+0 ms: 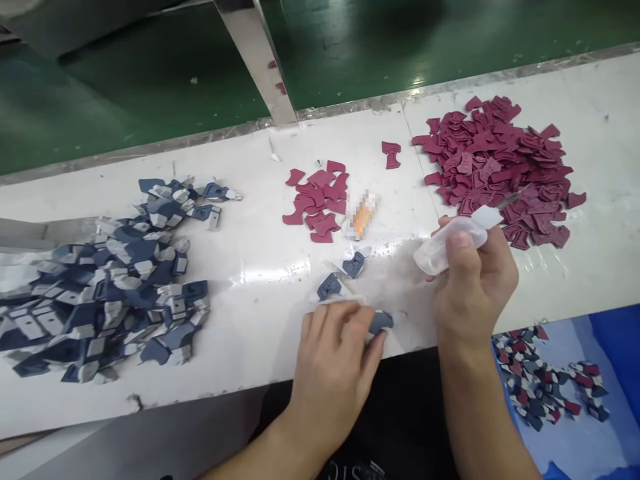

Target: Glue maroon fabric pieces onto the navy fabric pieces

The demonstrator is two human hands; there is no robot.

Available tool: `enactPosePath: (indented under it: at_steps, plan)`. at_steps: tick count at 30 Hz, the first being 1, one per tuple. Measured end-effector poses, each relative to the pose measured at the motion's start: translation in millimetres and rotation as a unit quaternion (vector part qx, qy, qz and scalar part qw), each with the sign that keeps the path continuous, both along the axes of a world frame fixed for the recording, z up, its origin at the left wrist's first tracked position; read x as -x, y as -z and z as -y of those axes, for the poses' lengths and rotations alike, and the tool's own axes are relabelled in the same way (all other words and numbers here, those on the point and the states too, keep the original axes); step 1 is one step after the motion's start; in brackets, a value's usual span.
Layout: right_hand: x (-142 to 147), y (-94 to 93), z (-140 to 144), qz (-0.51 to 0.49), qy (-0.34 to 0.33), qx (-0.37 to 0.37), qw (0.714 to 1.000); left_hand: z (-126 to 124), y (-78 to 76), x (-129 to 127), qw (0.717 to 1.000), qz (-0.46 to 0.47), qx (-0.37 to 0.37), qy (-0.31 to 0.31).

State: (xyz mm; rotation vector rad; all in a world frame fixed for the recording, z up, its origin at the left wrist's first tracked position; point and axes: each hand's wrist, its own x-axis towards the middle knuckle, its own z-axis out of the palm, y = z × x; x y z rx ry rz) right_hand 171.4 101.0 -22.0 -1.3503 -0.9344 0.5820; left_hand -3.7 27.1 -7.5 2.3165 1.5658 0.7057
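Observation:
My right hand (473,280) is wrapped around a small translucent squeeze bottle (437,252) with a white cap and a thin metal needle tip pointing away to the upper right. Its thumb presses on the bottle's side. Low over the table's front edge, my left hand (335,360) has its fingers curled, with a dark blue-and-grey moulded piece (381,322) at the index finger and thumb. Part of that piece is hidden by the fingers. Just beyond the knuckles lie two similar pieces, one blue piece (329,287) and another blue piece (354,265).
A big heap of blue-and-grey pieces (125,267) covers the table's left. Maroon flat pieces form a small pile (317,200) and a large pile (500,167). A pixelated orange-and-white object (363,215) lies between. A blue-lined bin (615,400) at lower right holds assembled pieces.

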Motion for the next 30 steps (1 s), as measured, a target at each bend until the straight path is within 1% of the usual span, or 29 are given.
enactPosePath:
  at_steps: [2, 3, 6, 9, 11, 13, 15, 17, 18, 21, 23, 27, 30]
  plan:
    - [-5, -2.3, 3, 0.023, 0.018, -0.001, 1.000, -1, -1.6, -9, 1.000, -0.002, -0.005, 0.019]
    - [-8, -4.0, 5, 0.030, 0.012, 0.007, 0.999, -3, -2.5, -13, 1.000, -0.001, -0.006, 0.026]
    - [-22, -10.6, 17, 0.031, -0.036, 0.044, 0.998, -10, -4.9, -16, 0.999, 0.010, -0.015, 0.035]
    - [-36, -17.6, 32, 0.049, -0.061, 0.094, 0.992, -18, -4.8, -15, 0.999, -0.007, -0.030, 0.030]
    - [-41, -21.5, 43, 0.034, -0.070, 0.120, 0.990, -21, -3.4, -13, 0.999, -0.019, -0.029, 0.023]
    - [-44, -23.7, 54, 0.014, -0.075, 0.136, 0.988, -20, -1.9, -11, 1.000, -0.009, -0.013, 0.016]
    - [-45, -23.3, 62, 0.032, -0.060, 0.130, 0.989, -16, -0.4, -10, 1.000, 0.011, -0.005, 0.007]
    - [-45, -20.1, 66, 0.052, -0.034, 0.103, 0.993, -11, 1.2, -11, 1.000, 0.014, -0.010, -0.009]
    - [-44, -18.0, 66, 0.039, -0.027, 0.094, 0.994, -9, 2.1, -13, 1.000, 0.007, -0.012, -0.019]
    - [-39, -13.1, 63, -0.064, -0.031, 0.094, 0.993, -7, 4.7, -21, 0.999, -0.012, -0.002, -0.047]
    - [-36, -12.4, 60, -0.092, -0.028, 0.096, 0.991, -7, 6.4, -27, 0.998, -0.007, 0.005, -0.058]
    - [-29, -13.4, 61, -0.056, -0.024, 0.110, 0.992, -9, 10.2, -33, 0.998, 0.025, 0.001, -0.061]
    - [-25, -11.1, 66, -0.023, 0.008, 0.105, 0.994, -9, 12.7, -32, 0.998, 0.034, -0.007, -0.057]
